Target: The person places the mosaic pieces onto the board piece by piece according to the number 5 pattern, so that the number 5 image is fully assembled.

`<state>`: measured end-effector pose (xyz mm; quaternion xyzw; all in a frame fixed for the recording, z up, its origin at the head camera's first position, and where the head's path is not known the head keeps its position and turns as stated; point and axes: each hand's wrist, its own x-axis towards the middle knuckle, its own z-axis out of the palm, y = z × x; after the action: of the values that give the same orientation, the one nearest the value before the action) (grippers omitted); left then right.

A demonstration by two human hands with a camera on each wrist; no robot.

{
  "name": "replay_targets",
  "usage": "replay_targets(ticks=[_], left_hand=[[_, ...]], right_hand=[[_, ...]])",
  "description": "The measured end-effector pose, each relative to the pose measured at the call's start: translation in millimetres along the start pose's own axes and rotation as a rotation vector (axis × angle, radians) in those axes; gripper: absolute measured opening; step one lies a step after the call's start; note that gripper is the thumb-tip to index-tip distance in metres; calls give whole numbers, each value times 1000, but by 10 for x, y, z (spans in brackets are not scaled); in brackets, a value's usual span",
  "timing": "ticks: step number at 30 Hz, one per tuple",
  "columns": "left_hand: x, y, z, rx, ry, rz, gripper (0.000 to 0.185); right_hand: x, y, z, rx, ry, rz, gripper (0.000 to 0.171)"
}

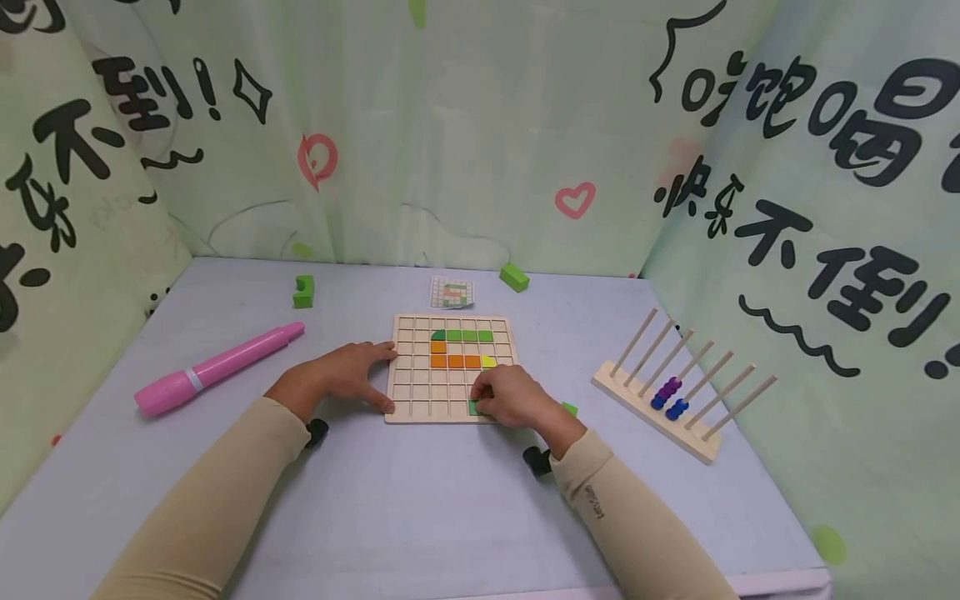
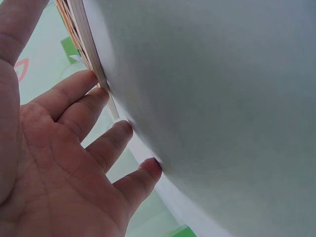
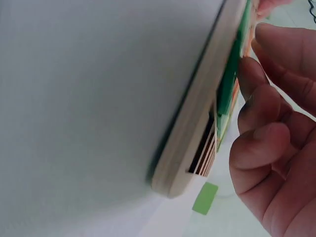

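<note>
A wooden grid board (image 1: 420, 392) lies flat on the grey table. It holds a green row (image 1: 461, 335), orange pieces (image 1: 453, 361) and a yellow piece (image 1: 488, 361). My left hand (image 1: 352, 375) rests with straight fingers against the board's left edge (image 2: 91, 54), its fingertips (image 2: 98, 94) touching the wood. My right hand (image 1: 510, 396) sits over the board's lower right corner, fingers curled on a green piece (image 1: 474, 407). In the right wrist view the fingertips (image 3: 249, 69) touch that green piece (image 3: 229, 84) on the board (image 3: 197, 113).
A pink marker (image 1: 217, 368) lies at the left. Two green blocks (image 1: 303, 292) (image 1: 513, 277) and a pattern card (image 1: 452, 292) sit behind the board. A small green piece (image 1: 570, 408) lies by my right wrist. A wooden rod rack (image 1: 675, 392) with blue and purple beads stands at the right.
</note>
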<state>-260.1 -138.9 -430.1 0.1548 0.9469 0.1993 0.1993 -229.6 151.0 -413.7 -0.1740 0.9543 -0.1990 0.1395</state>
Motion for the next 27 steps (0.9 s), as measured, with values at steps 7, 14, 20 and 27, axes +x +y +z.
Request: replay_targets(ticks=[7, 14, 20, 27], left_hand=[[9, -4, 7, 13, 0, 3, 106], [5, -1, 0, 6, 1, -11, 106], [-8, -6, -16, 2, -6, 2, 106], [30, -28, 3, -1, -12, -8, 108]], right_hand=[[-113, 184, -112, 118, 27, -1, 7], [-282, 563, -234, 156, 67, 43, 10], [-452, 866, -306, 125, 80, 101, 13], [-608, 1052, -295, 96, 68, 94, 14]])
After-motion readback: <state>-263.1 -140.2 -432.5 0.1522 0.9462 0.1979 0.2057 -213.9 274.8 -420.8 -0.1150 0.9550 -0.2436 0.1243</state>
